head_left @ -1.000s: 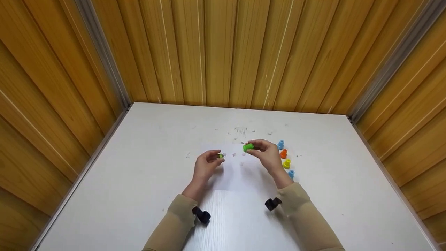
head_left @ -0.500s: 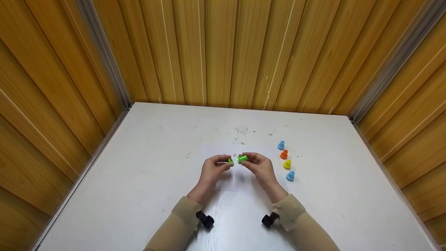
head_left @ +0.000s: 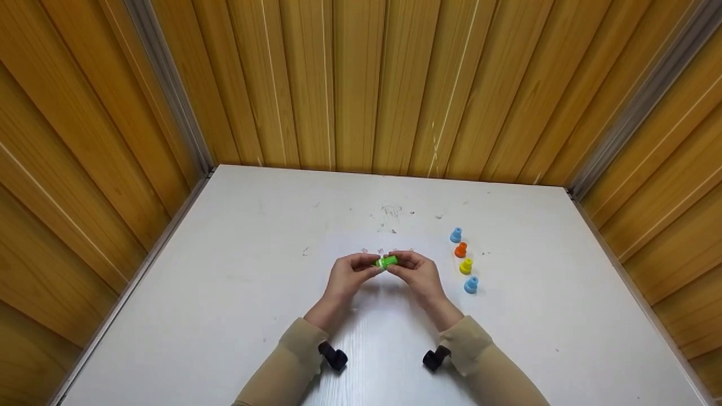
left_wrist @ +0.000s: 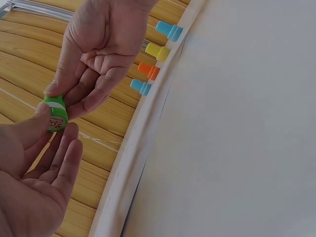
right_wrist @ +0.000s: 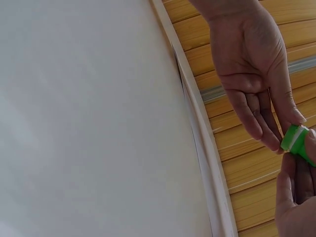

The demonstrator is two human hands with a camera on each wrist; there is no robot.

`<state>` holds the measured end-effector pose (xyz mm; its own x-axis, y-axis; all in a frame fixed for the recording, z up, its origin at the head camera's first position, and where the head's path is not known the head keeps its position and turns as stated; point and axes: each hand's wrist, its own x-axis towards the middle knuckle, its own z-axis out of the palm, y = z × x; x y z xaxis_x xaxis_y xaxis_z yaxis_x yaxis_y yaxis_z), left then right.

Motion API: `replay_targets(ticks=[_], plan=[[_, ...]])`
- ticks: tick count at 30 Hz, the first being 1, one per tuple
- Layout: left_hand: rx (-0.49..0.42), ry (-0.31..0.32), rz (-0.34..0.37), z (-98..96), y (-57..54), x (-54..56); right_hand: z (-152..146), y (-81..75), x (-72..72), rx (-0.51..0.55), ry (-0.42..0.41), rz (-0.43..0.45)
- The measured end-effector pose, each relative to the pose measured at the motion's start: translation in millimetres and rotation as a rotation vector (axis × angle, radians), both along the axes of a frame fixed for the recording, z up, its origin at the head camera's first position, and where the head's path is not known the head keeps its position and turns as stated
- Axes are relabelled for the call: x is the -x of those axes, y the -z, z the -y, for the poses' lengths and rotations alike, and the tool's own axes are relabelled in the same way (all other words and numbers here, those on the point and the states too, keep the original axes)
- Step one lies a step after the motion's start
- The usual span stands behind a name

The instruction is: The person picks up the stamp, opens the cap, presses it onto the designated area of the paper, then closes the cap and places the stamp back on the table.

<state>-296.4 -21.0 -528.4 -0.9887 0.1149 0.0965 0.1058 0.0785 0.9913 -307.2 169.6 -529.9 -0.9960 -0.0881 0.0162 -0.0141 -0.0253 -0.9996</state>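
Note:
A small green toy stamp (head_left: pixel 388 261) is held between both hands above a sheet of paper (head_left: pixel 341 241). My left hand (head_left: pixel 345 278) pinches its wide cap end with thumb and fingers. From the other side, my right hand (head_left: pixel 418 279) grips the narrower handle. The cap meets the body, with a white band (left_wrist: pixel 58 105) showing between the green parts. A small picture is visible on the cap's end (left_wrist: pixel 57 123) in the left wrist view. Whether the cap is fully seated I cannot tell.
Right of the paper, a row of stamps stands upright: blue (head_left: pixel 456 235), orange (head_left: pixel 461 250), yellow (head_left: pixel 466 266) and another blue one (head_left: pixel 471 285). Faint stamped prints (head_left: pixel 381 251) show on the paper. Wood-patterned walls (head_left: pixel 352 84) enclose the white table (head_left: pixel 254 225).
The hands have come together over the paper. The green cap in my left hand and the stamp body in my right were apart and now meet.

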Motion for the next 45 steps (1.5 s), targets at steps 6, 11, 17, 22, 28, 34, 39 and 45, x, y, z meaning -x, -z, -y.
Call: replay_targets(ticks=[6, 11, 17, 22, 28, 34, 39, 45], plan=[[-0.032, 0.006, -0.012, -2.0, -0.2, -0.4, 0, 1.0, -0.6, -0.003, -0.004, -0.031], [-0.011, -0.008, -0.027, -3.7, 0.5, 0.4, 1, 0.9, -2.0, -0.027, 0.0, -0.021], [0.004, 0.008, -0.005, -3.3, 0.3, 0.3, 1, 2.8, -1.5, -0.033, 0.027, -0.003], [0.122, 0.02, 0.018, 4.5, -3.0, 2.6, 0, 5.1, 2.1, 0.015, 0.08, 0.068], [0.435, 0.003, 0.09, 19.0, -4.6, 3.7, -1, 5.6, 3.7, 0.038, 0.096, 0.123], [0.745, 0.105, 0.091, 26.8, -0.2, 4.9, 0, 5.2, 3.3, 0.097, 0.078, 0.133], [0.884, 0.15, 0.117, 26.5, 3.2, 5.5, -3, 2.5, 0.1, -0.006, 0.018, 0.131], [0.932, 0.15, 0.115, 24.5, 4.1, 3.9, -17, -7.3, -9.7, -0.156, -0.097, 0.064]])
